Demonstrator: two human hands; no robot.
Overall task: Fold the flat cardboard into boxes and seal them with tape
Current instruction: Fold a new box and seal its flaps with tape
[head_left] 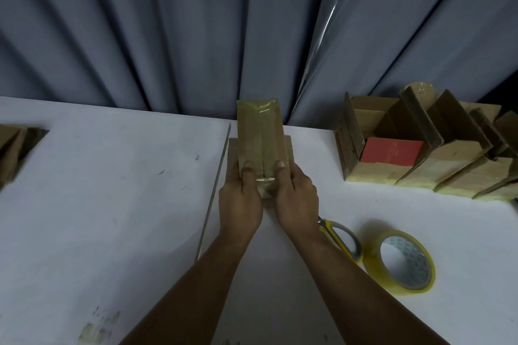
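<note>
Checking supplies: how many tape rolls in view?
2. One tape roll lies on the table beside the scissors; what looks like a second roll stands behind the open boxes, mostly hidden. Others may be hidden.

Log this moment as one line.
phase: sealing | left hand: grips box | right hand: grips box | tape roll, scissors: on table

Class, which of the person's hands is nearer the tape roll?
Right. Both hands grip the box. The tape roll lies to the right of the right hand; the left hand is farther off.
</note>
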